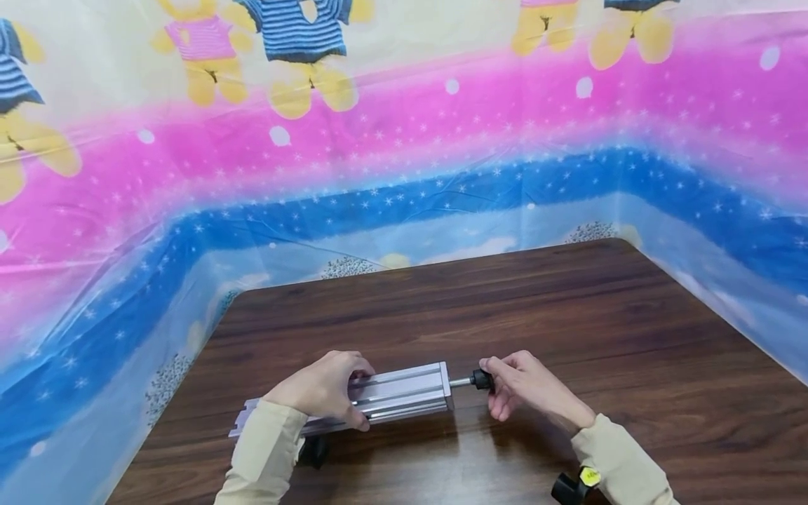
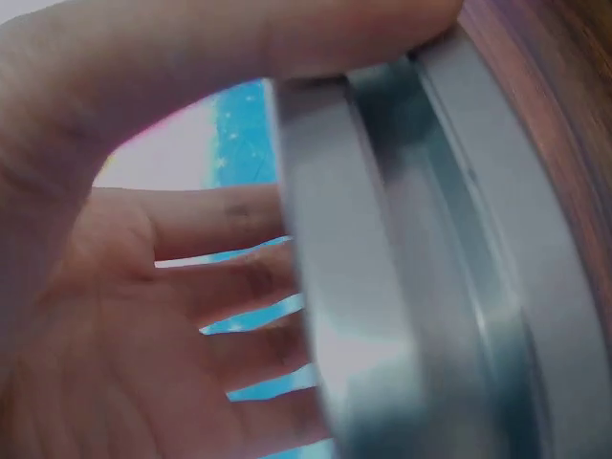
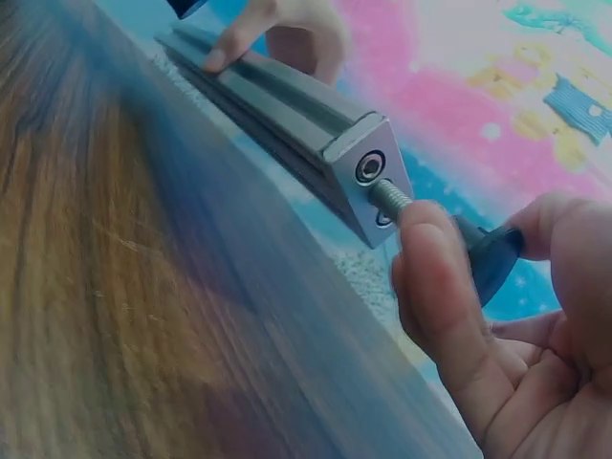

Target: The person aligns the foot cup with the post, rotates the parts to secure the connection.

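A silver aluminium profile with long slots is held slightly aslant over the table. My left hand grips it around the middle, thumb on the near side, fingers over the far side. In the left wrist view the thumb crosses the slotted face of the profile. At its right end sits a flat end plate with a socket-head screw. A threaded rod sticks out of that plate. My right hand pinches the black knob on the rod's outer end between thumb and fingers.
Under both hands is a dark wood-grain table with rounded far corners. A patterned cloth with bears hangs around its back and sides. Black wrist-worn devices show at the left cuff and the right cuff.
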A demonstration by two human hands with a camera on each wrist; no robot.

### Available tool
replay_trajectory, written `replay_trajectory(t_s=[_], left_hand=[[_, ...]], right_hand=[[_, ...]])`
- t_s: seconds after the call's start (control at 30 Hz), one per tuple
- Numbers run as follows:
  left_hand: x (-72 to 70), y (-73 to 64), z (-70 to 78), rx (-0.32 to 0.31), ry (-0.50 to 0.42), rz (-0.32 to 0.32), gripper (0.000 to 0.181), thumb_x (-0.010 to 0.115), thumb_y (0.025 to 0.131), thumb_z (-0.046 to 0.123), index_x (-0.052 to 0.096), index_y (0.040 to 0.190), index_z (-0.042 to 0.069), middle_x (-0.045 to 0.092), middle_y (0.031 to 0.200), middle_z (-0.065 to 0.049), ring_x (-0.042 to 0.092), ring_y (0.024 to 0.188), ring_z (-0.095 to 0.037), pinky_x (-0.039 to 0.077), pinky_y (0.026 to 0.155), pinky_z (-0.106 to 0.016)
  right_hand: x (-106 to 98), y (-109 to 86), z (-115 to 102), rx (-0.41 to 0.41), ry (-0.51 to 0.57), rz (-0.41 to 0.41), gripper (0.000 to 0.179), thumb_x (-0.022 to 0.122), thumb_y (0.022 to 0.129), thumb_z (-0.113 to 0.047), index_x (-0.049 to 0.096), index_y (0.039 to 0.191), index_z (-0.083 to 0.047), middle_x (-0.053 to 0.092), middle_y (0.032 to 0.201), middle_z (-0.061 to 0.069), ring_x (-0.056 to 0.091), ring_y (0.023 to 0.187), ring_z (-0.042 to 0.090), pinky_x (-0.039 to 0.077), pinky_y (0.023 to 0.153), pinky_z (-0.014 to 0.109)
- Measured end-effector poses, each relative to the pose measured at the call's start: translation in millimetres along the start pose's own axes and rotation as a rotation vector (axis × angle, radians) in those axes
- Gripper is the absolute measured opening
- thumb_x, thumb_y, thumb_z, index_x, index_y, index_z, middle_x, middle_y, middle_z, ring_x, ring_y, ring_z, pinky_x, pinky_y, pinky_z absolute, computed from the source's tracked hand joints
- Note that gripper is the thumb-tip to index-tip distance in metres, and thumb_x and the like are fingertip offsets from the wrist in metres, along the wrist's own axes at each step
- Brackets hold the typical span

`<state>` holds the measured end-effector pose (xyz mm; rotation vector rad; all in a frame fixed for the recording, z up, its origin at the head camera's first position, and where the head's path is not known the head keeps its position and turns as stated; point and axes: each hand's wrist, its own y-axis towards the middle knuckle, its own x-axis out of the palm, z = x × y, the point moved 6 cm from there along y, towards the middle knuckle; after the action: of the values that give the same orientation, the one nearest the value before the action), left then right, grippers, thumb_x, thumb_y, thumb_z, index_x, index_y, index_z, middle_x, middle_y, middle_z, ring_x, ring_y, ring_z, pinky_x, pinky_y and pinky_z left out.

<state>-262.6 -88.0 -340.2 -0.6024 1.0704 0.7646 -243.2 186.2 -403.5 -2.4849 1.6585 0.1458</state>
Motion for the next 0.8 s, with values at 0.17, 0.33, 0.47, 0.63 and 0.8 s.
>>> replay_trajectory(t_s=[0.17, 0.33, 0.47, 0.63, 0.8], left_hand=[[-4.2, 1.0, 1.2, -0.003, 0.017, 0.011, 0.065, 0.096, 0.060, 0.022, 0.072, 0.117, 0.002, 0.069, 0.118, -0.009, 0.062, 0.104, -0.024, 0.053, 0.088, -0.043], [-7.3, 0.1, -0.4, 0.003, 0.033, 0.008, 0.066, 0.096, 0.060, 0.022, 0.073, 0.119, 0.001, 0.068, 0.119, -0.011, 0.063, 0.103, -0.024, 0.054, 0.086, -0.042], [-10.4, -3.2, -4.2, -0.038, 0.005, 0.016, 0.070, 0.096, 0.062, 0.021, 0.070, 0.124, -0.001, 0.066, 0.124, -0.013, 0.063, 0.107, -0.025, 0.054, 0.090, -0.045], [-10.8, -7.3, -7.2, -0.076, -0.015, 0.013, 0.073, 0.095, 0.064, 0.021, 0.068, 0.128, -0.001, 0.063, 0.130, -0.015, 0.060, 0.115, -0.030, 0.053, 0.095, -0.050], [-9.7, -8.8, -5.5, -0.053, -0.007, 0.008, 0.072, 0.095, 0.064, 0.022, 0.068, 0.127, -0.001, 0.063, 0.130, -0.016, 0.060, 0.116, -0.031, 0.052, 0.095, -0.050]], right_hand=[[2.7, -1.1, 2.0, 0.032, 0.038, -0.050, 0.057, 0.045, 0.104, -0.035, 0.064, 0.093, 0.017, 0.068, 0.064, 0.006, 0.063, 0.049, 0.008, 0.055, 0.051, 0.025], [3.2, -6.4, -0.1, 0.043, 0.020, -0.105, 0.062, 0.045, 0.106, -0.043, 0.061, 0.111, 0.017, 0.072, 0.075, 0.013, 0.068, 0.056, 0.013, 0.058, 0.056, 0.030], [-1.9, -12.9, -9.1, -0.129, -0.133, -0.067, 0.050, 0.060, 0.102, -0.033, 0.053, 0.134, 0.005, 0.070, 0.102, 0.021, 0.073, 0.078, 0.021, 0.061, 0.070, 0.035], [-3.8, -18.2, -19.3, -0.377, -0.297, 0.009, 0.052, 0.075, 0.092, -0.022, 0.053, 0.139, -0.014, 0.066, 0.111, 0.019, 0.072, 0.092, 0.017, 0.060, 0.079, 0.032], [-2.1, -17.5, -18.1, -0.408, -0.358, 0.049, 0.044, 0.075, 0.092, -0.025, 0.059, 0.133, -0.022, 0.071, 0.099, 0.004, 0.070, 0.086, 0.010, 0.058, 0.075, 0.029]])
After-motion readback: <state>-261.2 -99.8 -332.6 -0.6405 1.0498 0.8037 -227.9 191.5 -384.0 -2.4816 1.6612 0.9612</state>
